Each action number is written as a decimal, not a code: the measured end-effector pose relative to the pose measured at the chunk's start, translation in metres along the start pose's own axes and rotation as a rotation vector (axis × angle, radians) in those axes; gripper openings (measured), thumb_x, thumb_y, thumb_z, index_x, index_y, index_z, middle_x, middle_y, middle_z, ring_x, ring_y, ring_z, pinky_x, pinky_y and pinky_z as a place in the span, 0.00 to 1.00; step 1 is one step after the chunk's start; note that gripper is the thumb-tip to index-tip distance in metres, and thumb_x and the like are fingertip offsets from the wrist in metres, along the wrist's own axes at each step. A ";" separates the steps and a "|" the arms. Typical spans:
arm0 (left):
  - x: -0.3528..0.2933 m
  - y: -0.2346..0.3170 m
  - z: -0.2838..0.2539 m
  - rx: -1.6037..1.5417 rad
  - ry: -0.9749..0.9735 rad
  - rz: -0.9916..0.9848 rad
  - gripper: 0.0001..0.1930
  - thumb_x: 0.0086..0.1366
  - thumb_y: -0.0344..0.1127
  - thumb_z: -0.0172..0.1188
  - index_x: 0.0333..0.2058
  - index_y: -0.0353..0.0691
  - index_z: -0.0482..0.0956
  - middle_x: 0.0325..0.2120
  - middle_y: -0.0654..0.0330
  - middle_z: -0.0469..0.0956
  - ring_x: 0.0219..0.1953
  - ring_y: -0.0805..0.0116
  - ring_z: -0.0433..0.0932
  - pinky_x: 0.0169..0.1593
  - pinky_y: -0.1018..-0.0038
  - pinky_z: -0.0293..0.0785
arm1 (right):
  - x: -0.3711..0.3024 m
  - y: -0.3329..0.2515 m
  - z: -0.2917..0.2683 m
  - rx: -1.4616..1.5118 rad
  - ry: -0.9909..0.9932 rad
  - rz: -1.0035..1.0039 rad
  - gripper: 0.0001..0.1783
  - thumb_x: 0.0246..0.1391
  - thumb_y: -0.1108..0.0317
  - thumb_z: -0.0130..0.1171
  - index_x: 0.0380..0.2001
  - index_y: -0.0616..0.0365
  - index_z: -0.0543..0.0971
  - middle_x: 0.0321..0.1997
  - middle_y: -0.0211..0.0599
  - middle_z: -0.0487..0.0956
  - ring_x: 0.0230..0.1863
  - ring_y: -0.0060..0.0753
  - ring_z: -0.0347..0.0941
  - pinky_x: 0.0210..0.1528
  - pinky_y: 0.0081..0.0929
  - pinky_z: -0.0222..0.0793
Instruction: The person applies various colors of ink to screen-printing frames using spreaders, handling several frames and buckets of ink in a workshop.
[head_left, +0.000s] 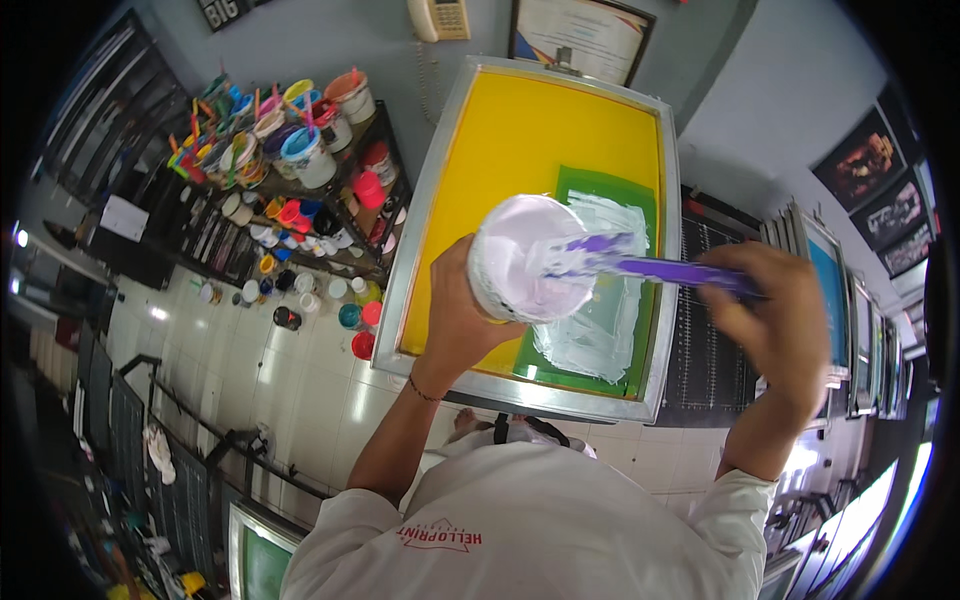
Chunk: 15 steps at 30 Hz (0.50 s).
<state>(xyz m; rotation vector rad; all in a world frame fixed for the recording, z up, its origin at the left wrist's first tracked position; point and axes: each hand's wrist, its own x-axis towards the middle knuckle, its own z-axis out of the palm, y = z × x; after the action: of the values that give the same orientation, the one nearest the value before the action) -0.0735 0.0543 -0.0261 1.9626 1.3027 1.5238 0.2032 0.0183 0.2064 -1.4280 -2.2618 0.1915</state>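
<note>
My left hand (460, 310) is wrapped round a white tub (492, 262) of pale, whitish ink, tipped so its mouth faces me. In my right hand (775, 315) is a purple spatula (680, 270), its blade smeared with white ink and reaching over the tub's mouth. Whether the blade touches the ink inside I cannot tell. Below the tub lies a screen printing frame (388, 325) with a metal rim, its mesh yellow on the left. A green area (605, 180) on its right side carries a thick, uneven layer of white ink (590, 345).
A dark shelf (385, 140) at the left holds several ink tubs (308, 160), with more containers (350, 316) on the tiled floor (210, 345). Several framed screens (825, 270) lean at the right. A dark ridged surface (705, 350) lies beside the printing frame. A corded telephone (440, 18) hangs on the far wall.
</note>
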 end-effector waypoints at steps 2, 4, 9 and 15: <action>-0.004 0.008 0.002 0.014 -0.028 -0.014 0.59 0.36 0.37 0.85 0.67 0.33 0.59 0.61 0.46 0.66 0.64 0.45 0.64 0.67 0.52 0.62 | 0.020 -0.005 0.029 -0.102 -0.132 -0.159 0.19 0.51 0.66 0.70 0.44 0.67 0.84 0.38 0.52 0.85 0.34 0.48 0.84 0.40 0.35 0.78; -0.014 0.018 0.002 0.041 -0.031 -0.057 0.59 0.38 0.38 0.85 0.67 0.32 0.58 0.61 0.45 0.65 0.63 0.45 0.65 0.67 0.53 0.63 | 0.025 -0.005 0.036 -0.002 -0.143 -0.186 0.28 0.50 0.63 0.71 0.54 0.66 0.81 0.35 0.46 0.84 0.28 0.36 0.81 0.35 0.29 0.75; -0.026 0.028 -0.011 -0.236 0.121 -0.300 0.59 0.41 0.38 0.85 0.68 0.30 0.55 0.62 0.45 0.65 0.64 0.52 0.68 0.67 0.59 0.66 | -0.003 0.042 0.000 0.404 0.139 0.051 0.47 0.45 0.56 0.78 0.68 0.60 0.72 0.37 0.32 0.82 0.27 0.17 0.72 0.32 0.19 0.68; -0.017 0.051 0.001 -0.557 0.007 -0.408 0.59 0.42 0.37 0.84 0.69 0.31 0.54 0.63 0.48 0.66 0.66 0.58 0.67 0.68 0.62 0.65 | -0.039 0.123 0.063 0.627 0.025 0.141 0.57 0.38 0.53 0.82 0.71 0.60 0.67 0.50 0.36 0.82 0.42 0.25 0.74 0.43 0.25 0.70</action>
<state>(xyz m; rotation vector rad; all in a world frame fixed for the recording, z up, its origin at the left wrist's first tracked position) -0.0497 0.0140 0.0004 1.2606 1.0458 1.4778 0.2893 0.0471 0.0955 -1.2237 -1.8343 0.8388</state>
